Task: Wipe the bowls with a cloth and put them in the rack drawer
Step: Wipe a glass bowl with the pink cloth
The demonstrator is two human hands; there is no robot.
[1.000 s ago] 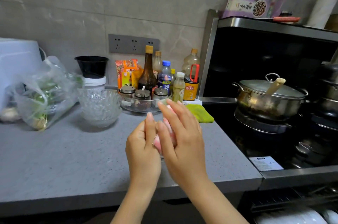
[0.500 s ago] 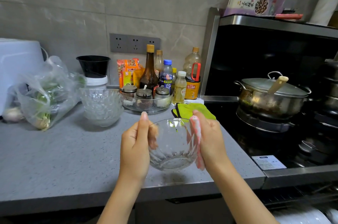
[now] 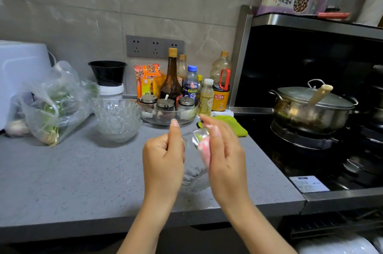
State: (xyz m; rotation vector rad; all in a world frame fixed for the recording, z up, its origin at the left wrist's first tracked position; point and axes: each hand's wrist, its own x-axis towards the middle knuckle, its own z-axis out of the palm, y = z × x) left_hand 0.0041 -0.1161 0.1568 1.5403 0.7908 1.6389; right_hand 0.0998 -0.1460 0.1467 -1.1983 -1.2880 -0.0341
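Two bare hands hold a clear glass bowl [image 3: 193,175] and a pink cloth [image 3: 204,150] above a grey countertop [image 3: 72,171].
We see the left hand [image 3: 163,162] gripping the bowl's left side, fingers curled round it and thumb pointing up. The right hand [image 3: 226,160] holds the pink cloth against the bowl's right side, fingers lightly curved over it. The bowl looks blurred between the two hands, over the counter's front part. Farther back on the left we find a stack of glass bowls [image 3: 117,117] beside a plastic bag of greens [image 3: 53,104]. A green cloth [image 3: 236,125] lies behind the right hand, near a lidded steel pot [image 3: 310,108].
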